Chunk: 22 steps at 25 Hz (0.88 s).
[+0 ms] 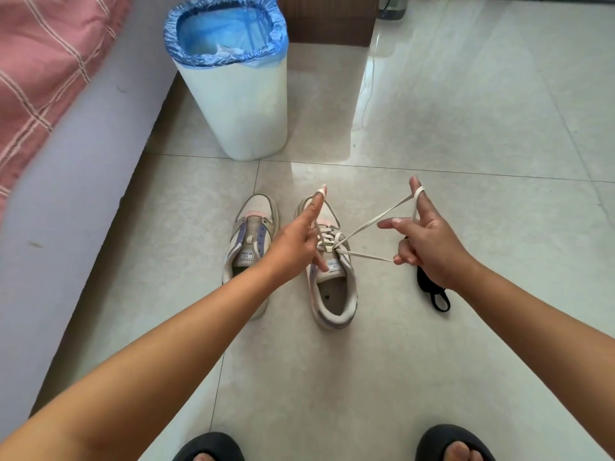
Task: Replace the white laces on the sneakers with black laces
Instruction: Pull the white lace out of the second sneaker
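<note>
We count two sneakers [254,251] [332,277] on the tiled floor [432,361]: one without a lace, one with a single white lace [369,224]. One bundle of black laces [432,287] lies there too. One white bin [239,104] holds one blue liner [199,56]. We see two hands [293,247] [429,241] and two black slippers [208,447] [454,442].

- Bright daylight is reflected as glare on the floor tiles [382,104] beyond the bin [233,78].
- Straight edges are bowed by wide-angle distortion.
- Soft shadows are cast.
</note>
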Available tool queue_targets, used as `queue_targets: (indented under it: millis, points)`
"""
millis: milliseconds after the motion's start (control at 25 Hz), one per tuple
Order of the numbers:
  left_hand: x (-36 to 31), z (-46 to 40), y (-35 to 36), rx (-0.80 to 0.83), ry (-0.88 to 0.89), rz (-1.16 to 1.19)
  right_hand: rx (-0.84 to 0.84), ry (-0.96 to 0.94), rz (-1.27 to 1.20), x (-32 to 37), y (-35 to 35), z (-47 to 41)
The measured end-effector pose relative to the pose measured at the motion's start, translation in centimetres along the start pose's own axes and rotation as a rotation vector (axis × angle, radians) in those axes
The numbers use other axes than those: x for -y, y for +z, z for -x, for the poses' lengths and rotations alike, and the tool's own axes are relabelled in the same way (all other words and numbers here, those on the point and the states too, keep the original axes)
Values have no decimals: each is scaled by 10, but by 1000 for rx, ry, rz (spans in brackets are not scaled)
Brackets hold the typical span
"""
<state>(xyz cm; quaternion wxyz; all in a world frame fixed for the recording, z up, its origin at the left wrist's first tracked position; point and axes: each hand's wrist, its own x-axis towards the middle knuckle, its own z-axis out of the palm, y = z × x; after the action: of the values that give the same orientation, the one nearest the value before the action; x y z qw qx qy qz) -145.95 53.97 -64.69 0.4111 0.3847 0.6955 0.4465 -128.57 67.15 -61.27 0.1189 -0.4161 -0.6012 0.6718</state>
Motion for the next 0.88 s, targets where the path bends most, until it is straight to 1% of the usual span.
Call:
queue_targets:
  millis: [80, 160, 200, 280, 360, 400, 440, 480, 520, 560, 640, 720, 800, 880]
  points:
    - [2, -5, -2, -35, 70, -247, -9, -30, 100, -3, 2, 2]
    - [2, -8, -3, -78, 91, -526, -34, -79, 120, -3, 2, 2]
    - [3, -7, -2, -103, 104, -621, -69, -101, 87, -4, 2, 1]
    - [4, -6, 0, -151, 138, -812, -190, -140, -74, -4, 1, -3]
    - [6, -5, 0, -187, 103, -1036, -333, -162, -246, -3, -1, -8]
    - [7, -6, -1, -181, 65, -1106, -391, -178, -299, -2, -1, -10]
    - [7, -6, -3, -158, 26, -1158, -438, -198, -311, -2, -2, -12]
    - [8, -8, -6, -137, -10, -1198, -482, -221, -262, -2, -2, -12]
    - [8, -10, -8, -122, -43, -1224, -526, -250, -160, -3, -3, -12]
    - [7, -11, -9, -147, -46, -1201, -558, -285, -42, -5, -4, -11]
    - [3, -13, -9, -232, -64, -1019, -566, -369, 160, -7, -6, -10]
    - [-1, -12, -7, -280, -123, -768, -480, -366, 286, -11, -11, -11]
    - [-1, -9, -4, -310, -191, -468, -325, -233, 397, -16, -14, -15]
    - [4, -6, -2, -312, -190, -271, -197, -33, 541, -24, -15, -19]
